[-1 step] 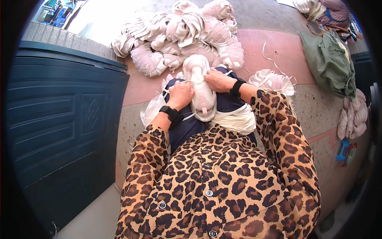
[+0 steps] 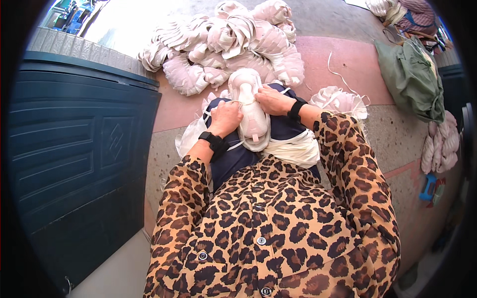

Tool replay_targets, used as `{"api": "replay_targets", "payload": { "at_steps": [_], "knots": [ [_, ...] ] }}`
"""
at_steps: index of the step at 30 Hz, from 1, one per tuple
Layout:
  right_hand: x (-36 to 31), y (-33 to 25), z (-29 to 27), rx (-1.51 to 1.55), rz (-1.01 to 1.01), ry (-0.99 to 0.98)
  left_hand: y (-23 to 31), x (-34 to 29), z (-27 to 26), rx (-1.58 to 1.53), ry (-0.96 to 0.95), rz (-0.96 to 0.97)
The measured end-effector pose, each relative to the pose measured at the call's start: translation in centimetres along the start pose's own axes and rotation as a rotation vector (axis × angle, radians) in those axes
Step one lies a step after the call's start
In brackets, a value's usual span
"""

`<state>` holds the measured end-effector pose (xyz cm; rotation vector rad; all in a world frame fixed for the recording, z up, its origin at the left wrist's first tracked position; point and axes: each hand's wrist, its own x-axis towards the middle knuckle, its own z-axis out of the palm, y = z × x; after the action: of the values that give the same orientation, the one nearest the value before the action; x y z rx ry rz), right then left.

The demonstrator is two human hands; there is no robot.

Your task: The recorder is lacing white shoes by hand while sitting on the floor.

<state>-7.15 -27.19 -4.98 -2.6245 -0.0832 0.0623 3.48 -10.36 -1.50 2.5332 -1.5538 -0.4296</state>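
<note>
White shoe upper (image 2: 252, 107) lies lengthwise on the person's lap, toe end pointing away, heel end toward the body, over dark blue trousers (image 2: 233, 159). Left hand (image 2: 226, 118) sits against the upper's left side, fingers curled shut, pinching what looks like a thin white lace or cord at the edge; exact grip point too small to confirm. Right hand (image 2: 273, 101) rests on the upper's right side near the top, fingers bent and pressing on the material. Both wrists carry black bands. Loose white fabric pieces (image 2: 295, 146) are bunched on the lap under and beside the upper. Leopard-print shirt (image 2: 268, 223) fills the foreground.

Further out: big pile of matching white uppers (image 2: 228, 44) on the floor ahead, smaller bundle (image 2: 340, 102) just right of the right wrist. Dark blue panelled bin (image 2: 74, 149) on the left. Green cloth bag (image 2: 412, 79) upper right, well apart.
</note>
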Motion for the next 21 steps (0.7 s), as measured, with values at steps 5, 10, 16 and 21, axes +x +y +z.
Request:
{"api": "replay_targets", "payload": {
  "at_steps": [5,10,16,21],
  "knots": [
    [-0.5,0.1,0.1,0.044,-0.003,0.070,0.0,-0.1,-0.1,-0.017,-0.011,-0.010],
    [-0.3,0.2,-0.1,0.079,-0.019,0.070,-0.2,-0.3,0.0,-0.030,0.010,-0.008],
    [-1.0,-0.6,-0.4,0.115,-0.016,0.200,-0.5,-0.3,0.2,-0.027,0.036,0.021],
    [-1.4,-1.2,-0.7,-0.075,-0.043,0.160,-0.7,0.0,0.3,-0.026,-0.045,-0.007]
  ]
}}
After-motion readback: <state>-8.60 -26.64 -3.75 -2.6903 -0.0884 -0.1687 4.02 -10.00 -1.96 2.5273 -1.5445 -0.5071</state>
